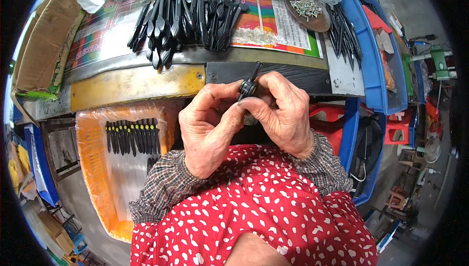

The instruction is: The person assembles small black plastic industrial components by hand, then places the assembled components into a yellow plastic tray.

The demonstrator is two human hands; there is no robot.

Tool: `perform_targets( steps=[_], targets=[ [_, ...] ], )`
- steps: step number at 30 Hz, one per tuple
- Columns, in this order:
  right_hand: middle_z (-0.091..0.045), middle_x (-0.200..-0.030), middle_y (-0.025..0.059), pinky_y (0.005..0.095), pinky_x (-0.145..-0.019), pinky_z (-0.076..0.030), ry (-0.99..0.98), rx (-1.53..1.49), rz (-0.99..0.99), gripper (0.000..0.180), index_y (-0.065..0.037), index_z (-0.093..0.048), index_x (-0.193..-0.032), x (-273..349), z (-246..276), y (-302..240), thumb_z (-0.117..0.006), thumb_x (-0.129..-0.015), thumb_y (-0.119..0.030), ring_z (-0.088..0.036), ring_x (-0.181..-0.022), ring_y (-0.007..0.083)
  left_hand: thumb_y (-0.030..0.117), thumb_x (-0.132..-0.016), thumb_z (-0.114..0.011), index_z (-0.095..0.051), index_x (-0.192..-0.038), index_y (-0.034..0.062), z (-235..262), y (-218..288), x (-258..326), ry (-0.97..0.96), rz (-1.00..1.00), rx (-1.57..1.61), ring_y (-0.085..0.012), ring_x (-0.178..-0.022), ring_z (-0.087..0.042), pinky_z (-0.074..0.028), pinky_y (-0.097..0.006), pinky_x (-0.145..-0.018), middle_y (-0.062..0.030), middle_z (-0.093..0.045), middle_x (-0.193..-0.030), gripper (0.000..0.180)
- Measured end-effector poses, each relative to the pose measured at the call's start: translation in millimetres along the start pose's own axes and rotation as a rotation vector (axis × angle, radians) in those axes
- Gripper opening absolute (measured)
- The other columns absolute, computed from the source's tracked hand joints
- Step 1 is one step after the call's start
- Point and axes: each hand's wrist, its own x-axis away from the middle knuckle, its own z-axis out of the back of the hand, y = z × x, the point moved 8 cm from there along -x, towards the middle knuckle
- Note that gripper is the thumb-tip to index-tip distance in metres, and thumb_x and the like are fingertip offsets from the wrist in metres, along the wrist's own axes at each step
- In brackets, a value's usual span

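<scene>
In front of the bench edge, my left hand (209, 124) and my right hand (286, 112) meet around a small black plastic part (248, 88). It has a rounded joint in the middle and a thin arm pointing up and away. Thumbs and forefingers of both hands pinch it; its lower portion is hidden behind the fingers. Just beyond lies a heap of long, paddle-shaped black plastic pieces (176, 19). To the left, an orange plastic basket (90, 168) lined with clear plastic holds a row of black pieces with yellow-green dots (133, 134).
A brown round dish (320, 22) of small silvery metal bits (306, 7) sits at the far right, near more slim black pieces (344, 34). A blue crate (359, 36) borders the bench's right. A cardboard box (46, 36) stands at left. Red stools (396, 131) are beyond the right side.
</scene>
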Motion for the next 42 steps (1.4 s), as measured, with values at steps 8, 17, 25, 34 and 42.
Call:
perform_targets(
  steps=[8,17,25,34,42],
  targets=[
    [-0.052,-0.067,0.0112,0.0359,-0.048,-0.044,0.005,-0.009,-0.001,0.023,-0.002,-0.051,-0.079,4,-3,3,-0.069,-0.079,-0.016,-0.057,-0.057,0.0282,-0.002,-0.087,-0.055,-0.055,-0.109,0.0003,-2,-1,3,-0.023,0.027,-0.041,-0.0052,-0.060,-0.047,-0.035,-0.018,-0.048,-0.0025,-0.058,-0.081,0.022],
    [-0.050,-0.062,0.0103,0.0361,-0.047,-0.043,0.049,0.040,0.013,0.020,-0.003,-0.050,-0.076,4,-1,-4,-0.066,-0.081,-0.015,-0.055,-0.053,0.0277,-0.006,-0.085,-0.058,-0.057,-0.109,-0.0025,-3,-1,5,0.031,0.084,0.003,-0.0024,-0.070,-0.052,-0.042,-0.016,-0.057,0.0001,-0.058,-0.087,0.025],
    [-0.053,-0.066,0.0118,0.0347,-0.049,-0.044,0.043,-0.054,-0.075,0.021,-0.001,-0.052,-0.077,2,-3,1,-0.064,-0.084,-0.016,-0.058,-0.057,0.0281,-0.006,-0.085,-0.058,-0.057,-0.109,-0.0023,-3,3,3,0.029,-0.005,-0.037,-0.0025,-0.070,-0.052,-0.043,-0.016,-0.058,-0.0010,-0.059,-0.089,0.024],
    [-0.055,-0.072,0.0057,0.0243,-0.058,-0.042,0.004,-0.127,-0.107,0.024,0.002,-0.056,-0.083,2,7,9,-0.063,-0.087,-0.020,-0.051,-0.063,0.0112,0.000,-0.089,-0.054,-0.053,-0.108,-0.0006,0,-5,1,-0.031,0.108,0.066,-0.0042,-0.065,-0.054,-0.043,-0.016,-0.052,-0.0072,-0.063,-0.091,0.019],
    [-0.058,-0.070,0.0074,0.0254,-0.053,-0.046,0.019,-0.160,-0.110,0.017,0.001,-0.057,-0.083,3,7,14,-0.066,-0.084,-0.013,-0.059,-0.060,0.0121,0.002,-0.090,-0.053,-0.051,-0.110,-0.0021,4,-7,4,-0.021,0.150,0.104,-0.0079,-0.062,-0.056,-0.042,-0.017,-0.044,-0.0119,-0.063,-0.091,0.020]
  ],
)
